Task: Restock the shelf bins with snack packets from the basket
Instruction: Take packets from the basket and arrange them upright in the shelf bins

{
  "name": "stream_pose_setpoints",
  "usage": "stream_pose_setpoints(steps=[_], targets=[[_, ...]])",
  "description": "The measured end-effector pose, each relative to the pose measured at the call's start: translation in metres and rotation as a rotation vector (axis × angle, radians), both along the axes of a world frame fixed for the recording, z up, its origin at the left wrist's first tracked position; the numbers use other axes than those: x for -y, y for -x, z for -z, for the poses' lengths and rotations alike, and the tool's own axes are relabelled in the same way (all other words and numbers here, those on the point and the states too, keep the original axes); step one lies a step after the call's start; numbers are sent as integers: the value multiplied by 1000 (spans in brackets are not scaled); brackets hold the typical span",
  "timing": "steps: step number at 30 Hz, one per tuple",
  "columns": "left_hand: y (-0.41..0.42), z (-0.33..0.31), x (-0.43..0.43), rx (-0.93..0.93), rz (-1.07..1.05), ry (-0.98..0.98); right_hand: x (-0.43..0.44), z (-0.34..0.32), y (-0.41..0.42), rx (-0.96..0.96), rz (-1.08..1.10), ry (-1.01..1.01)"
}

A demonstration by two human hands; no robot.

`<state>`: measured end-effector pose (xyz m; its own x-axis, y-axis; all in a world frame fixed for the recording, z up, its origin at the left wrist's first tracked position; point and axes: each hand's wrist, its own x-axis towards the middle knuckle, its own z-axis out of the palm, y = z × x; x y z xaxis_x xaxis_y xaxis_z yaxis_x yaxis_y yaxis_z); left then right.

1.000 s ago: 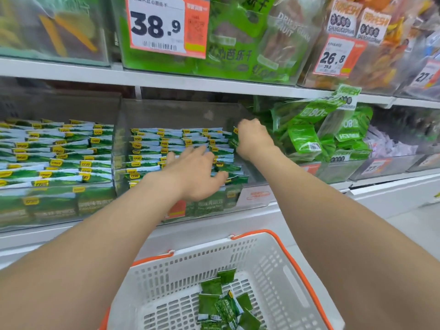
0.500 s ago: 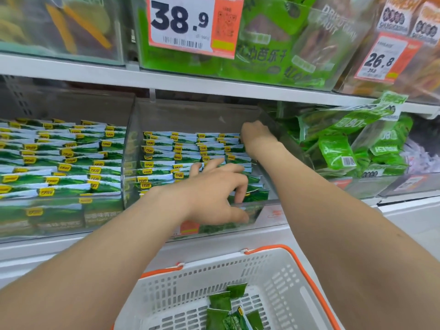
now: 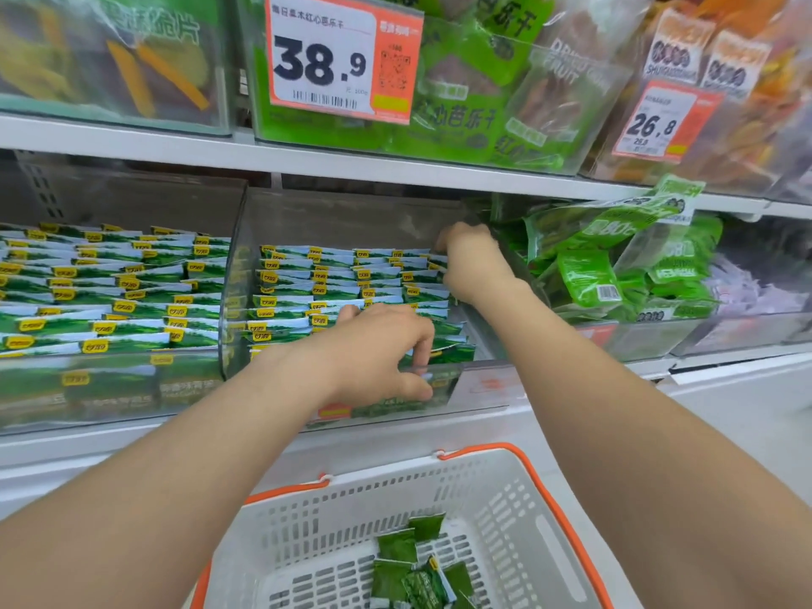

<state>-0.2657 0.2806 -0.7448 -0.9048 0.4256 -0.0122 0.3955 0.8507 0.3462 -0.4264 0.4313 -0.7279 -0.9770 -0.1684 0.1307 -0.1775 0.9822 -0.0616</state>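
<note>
The middle clear shelf bin (image 3: 351,213) holds rows of green-and-white snack packets (image 3: 334,279) with yellow labels. My left hand (image 3: 378,349) reaches over the bin's front wall. Its fingers curl round the front-row packets and its thumb lies against the outside of the wall. My right hand (image 3: 474,261) is deep in the bin's back right corner, its fingers curled down onto the rear packets, fingertips hidden. Below, the white basket (image 3: 505,512) with an orange rim holds several dark green packets (image 3: 417,564).
A second bin (image 3: 110,380) of the same packets stands to the left. To the right lies a bin of larger green bags (image 3: 589,274). The shelf above (image 3: 351,162) overhangs closely and carries bagged dried fruit and a 38.9 price tag (image 3: 325,68).
My right hand has moved from the middle of the right column to the bin's back corner. My left hand has slid forward and curled over the front packets. The view has shifted closer.
</note>
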Motion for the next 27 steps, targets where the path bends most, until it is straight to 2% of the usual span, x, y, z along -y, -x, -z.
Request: stream_pose_setpoints(steps=[4,7,10,13,15,17,20,23,25,27], targets=[[-16,-9,-14,-168,-89,33,-18,2,-53,-143,-106,345],[-35,-16,-32,-316,-138,-42,-27,0,-108,-394,-140,596],[-56,-18,-53,-371,-217,-36,-45,14,-158,-655,-152,696],[-74,-10,-71,-293,-169,136,-68,54,-188,-661,-214,738],[-84,3,-79,-186,-62,269,-86,90,-198,-496,-229,741],[-93,21,-86,-40,69,395,-104,126,-206,-231,-232,664],[-103,58,-94,134,241,526,-126,180,-216,228,-252,395],[-109,90,-100,239,351,601,-137,233,-229,607,-226,126],[-112,108,-104,263,396,643,-140,267,-241,825,-221,-81],[-113,121,-108,265,426,679,-140,294,-253,946,-256,-254]])
